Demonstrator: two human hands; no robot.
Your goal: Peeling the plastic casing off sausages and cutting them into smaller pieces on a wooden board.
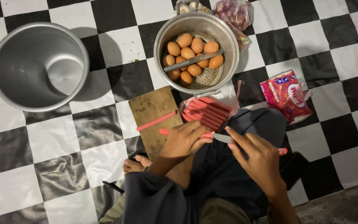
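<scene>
Your left hand (184, 141) gripped a sausage (165, 132) over the board (152, 108) while your right hand (257, 159) clasped a knife (221, 138) against it.

Home floor cooking spot: checkered mat (104, 161), pot of eggs (196, 49), wooden cutting board (152, 112), sausages (206, 112).

Bystanders on the checkered mat

An empty metal pot (39, 66) is sitting at the upper left of the frame; a metal steamer pot (228, 39) at upper centre is holding brown eggs (191, 56) with a metal utensil (193, 60) lying across them. A clear bag of shallots (235, 12) is resting at the top edge just behind it, and a red snack packet (286, 95) is lying at centre right on the black-and-white checkered mat (30, 149).
</scene>
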